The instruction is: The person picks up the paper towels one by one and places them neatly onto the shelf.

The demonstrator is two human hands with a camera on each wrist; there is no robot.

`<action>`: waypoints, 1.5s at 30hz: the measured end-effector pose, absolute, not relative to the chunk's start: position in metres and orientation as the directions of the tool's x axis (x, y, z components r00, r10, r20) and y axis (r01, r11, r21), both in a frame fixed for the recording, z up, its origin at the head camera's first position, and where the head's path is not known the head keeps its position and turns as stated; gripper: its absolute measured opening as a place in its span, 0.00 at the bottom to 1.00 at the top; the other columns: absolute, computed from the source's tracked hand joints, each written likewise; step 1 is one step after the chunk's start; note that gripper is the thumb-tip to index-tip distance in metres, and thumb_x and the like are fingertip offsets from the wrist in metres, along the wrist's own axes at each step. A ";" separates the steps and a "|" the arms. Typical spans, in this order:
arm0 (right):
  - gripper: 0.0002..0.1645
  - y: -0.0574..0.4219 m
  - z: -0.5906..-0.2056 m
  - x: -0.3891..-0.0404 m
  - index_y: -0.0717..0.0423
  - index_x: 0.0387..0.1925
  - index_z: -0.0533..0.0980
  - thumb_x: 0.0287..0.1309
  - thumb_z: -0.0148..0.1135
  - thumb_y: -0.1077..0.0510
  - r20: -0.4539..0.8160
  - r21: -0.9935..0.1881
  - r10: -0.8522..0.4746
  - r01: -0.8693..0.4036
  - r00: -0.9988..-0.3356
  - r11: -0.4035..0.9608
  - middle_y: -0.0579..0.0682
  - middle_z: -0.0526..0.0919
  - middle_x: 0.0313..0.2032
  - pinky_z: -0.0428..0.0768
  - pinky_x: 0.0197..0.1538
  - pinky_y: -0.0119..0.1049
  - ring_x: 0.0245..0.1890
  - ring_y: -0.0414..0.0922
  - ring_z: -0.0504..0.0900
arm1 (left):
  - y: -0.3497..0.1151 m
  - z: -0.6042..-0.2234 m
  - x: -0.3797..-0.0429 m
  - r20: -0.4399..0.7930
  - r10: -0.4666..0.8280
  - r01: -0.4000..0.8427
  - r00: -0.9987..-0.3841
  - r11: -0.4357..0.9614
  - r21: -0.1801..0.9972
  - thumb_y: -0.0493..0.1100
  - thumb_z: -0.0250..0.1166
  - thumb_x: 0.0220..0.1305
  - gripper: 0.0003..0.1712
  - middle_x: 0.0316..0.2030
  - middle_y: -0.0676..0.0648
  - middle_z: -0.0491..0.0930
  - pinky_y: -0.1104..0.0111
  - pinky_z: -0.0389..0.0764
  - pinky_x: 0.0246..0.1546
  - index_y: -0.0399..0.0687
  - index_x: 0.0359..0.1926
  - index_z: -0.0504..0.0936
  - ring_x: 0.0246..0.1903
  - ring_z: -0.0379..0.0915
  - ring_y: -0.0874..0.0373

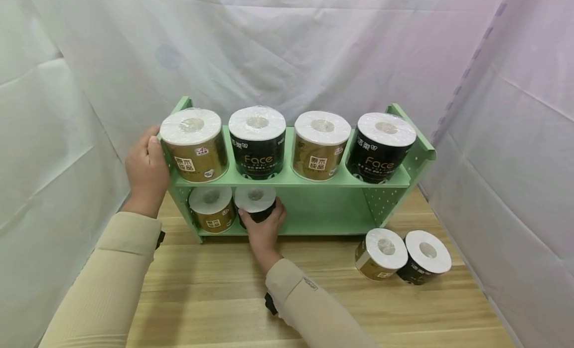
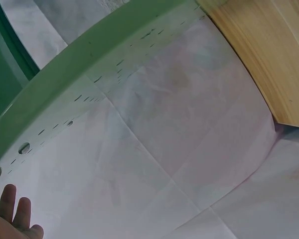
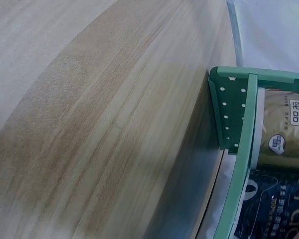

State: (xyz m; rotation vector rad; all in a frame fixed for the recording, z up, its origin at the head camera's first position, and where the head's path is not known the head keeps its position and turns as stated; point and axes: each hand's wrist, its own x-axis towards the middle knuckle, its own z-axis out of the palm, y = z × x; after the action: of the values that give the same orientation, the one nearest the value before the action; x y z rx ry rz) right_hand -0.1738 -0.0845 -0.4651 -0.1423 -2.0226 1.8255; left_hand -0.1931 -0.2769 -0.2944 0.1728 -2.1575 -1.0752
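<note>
On the left, my left hand (image 1: 147, 163) rests against the outer side of the green two-tier shelf (image 1: 314, 208) near its upper front corner. Its fingertips (image 2: 23, 211) lie loosely bent beside the side panel in the left wrist view. My right hand (image 1: 265, 231) grips a black-wrapped toilet paper roll (image 1: 255, 200) on the lower tier, thumb on the left and fingers round the right. Left of that roll stands a gold-wrapped toilet paper roll (image 1: 212, 211). The right wrist view shows the black wrapper (image 3: 269, 206) beside gold wrapping (image 3: 284, 149).
Along the top tier stand two gold rolls (image 1: 195, 156) and two black rolls (image 1: 257, 156), alternating. A gold roll (image 1: 378, 258) and a black roll (image 1: 423, 261) stand side by side on the wooden table (image 1: 211, 298), front right of the shelf. White cloth (image 1: 287, 54) surrounds the table.
</note>
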 end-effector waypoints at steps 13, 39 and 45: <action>0.38 -0.053 -0.462 -0.168 0.62 0.69 0.55 0.64 0.58 0.54 0.266 -0.956 0.254 -0.222 -0.930 0.190 0.61 0.57 0.67 0.60 0.69 0.52 0.68 0.55 0.58 | -0.276 -0.292 -0.191 0.536 -0.396 0.187 -0.746 0.647 0.739 0.49 0.39 0.71 0.27 0.58 0.43 0.77 0.52 0.68 0.62 0.48 0.61 0.77 0.60 0.70 0.49; 0.40 0.013 -0.459 -0.147 0.61 0.66 0.60 0.57 0.65 0.53 0.468 -0.763 0.066 -0.365 -0.881 0.534 0.60 0.62 0.64 0.74 0.56 0.55 0.60 0.57 0.69 | -0.278 -0.293 -0.191 0.519 -0.405 0.163 -0.753 0.649 0.743 0.49 0.38 0.71 0.28 0.59 0.44 0.76 0.51 0.67 0.62 0.50 0.61 0.77 0.61 0.70 0.48; 0.40 0.027 -0.459 -0.142 0.61 0.66 0.61 0.57 0.65 0.53 0.439 -0.746 0.053 -0.331 -0.897 0.578 0.60 0.63 0.63 0.74 0.55 0.55 0.59 0.57 0.70 | -0.277 -0.292 -0.190 0.515 -0.404 0.166 -0.756 0.643 0.748 0.49 0.38 0.71 0.28 0.59 0.44 0.76 0.52 0.66 0.63 0.50 0.61 0.77 0.61 0.69 0.49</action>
State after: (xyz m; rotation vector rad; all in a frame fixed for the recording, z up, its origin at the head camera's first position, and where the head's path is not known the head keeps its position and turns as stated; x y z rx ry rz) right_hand -0.1416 0.0274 -0.4592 0.2233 -2.3951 1.2562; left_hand -0.1900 -0.2767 -0.2918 0.1842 -2.1826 -1.0836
